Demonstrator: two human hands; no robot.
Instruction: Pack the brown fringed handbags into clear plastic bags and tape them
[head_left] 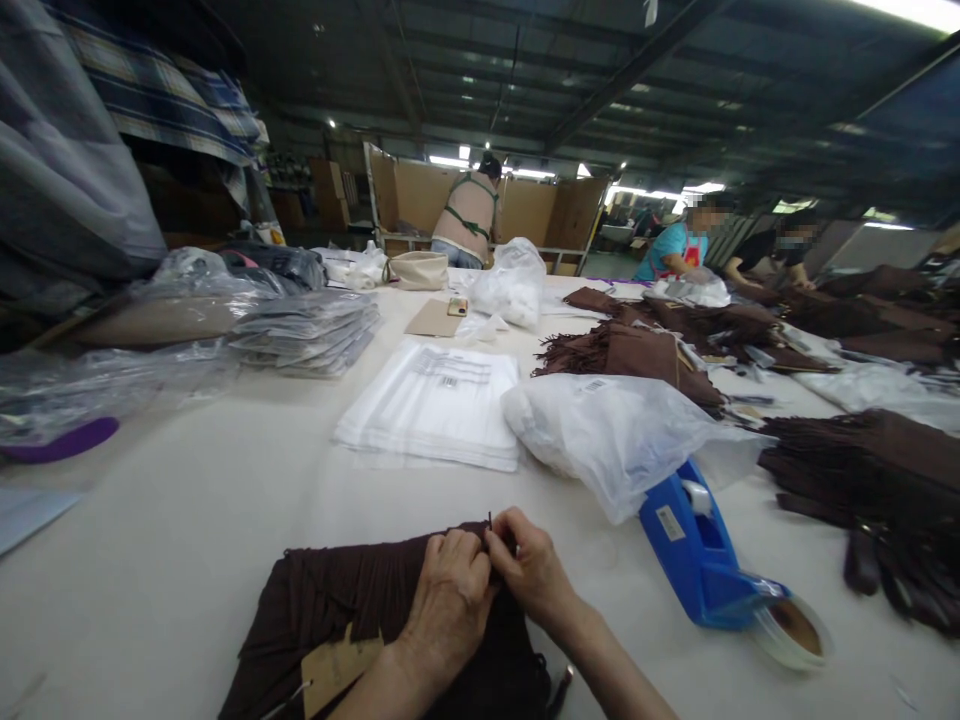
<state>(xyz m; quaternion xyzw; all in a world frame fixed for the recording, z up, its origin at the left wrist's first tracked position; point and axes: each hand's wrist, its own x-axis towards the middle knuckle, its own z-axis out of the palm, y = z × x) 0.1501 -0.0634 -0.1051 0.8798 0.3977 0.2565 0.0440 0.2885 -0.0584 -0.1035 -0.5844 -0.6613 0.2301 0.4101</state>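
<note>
A dark brown fringed bag [352,585] lies on the table in front of me, with a kraft paper tag [341,668] on a white string at its near side. My left hand [450,595] rests on top of it, fingers curled and closed at the bag's upper edge. Right beside it, my right hand [529,565] pinches at the same edge, thumb and forefinger pressed together. A thin dark strand sticks up between the two hands. The exact spot they grip is partly hidden by the fingers.
A blue tape dispenser [694,550] stands to the right, a filled plastic bag [600,425] touching it. Beyond lies a stack of white plastic bags [435,405]. Brown fringed bags [870,470] pile up at right; clear packages [304,335] sit left. Several people work farther back.
</note>
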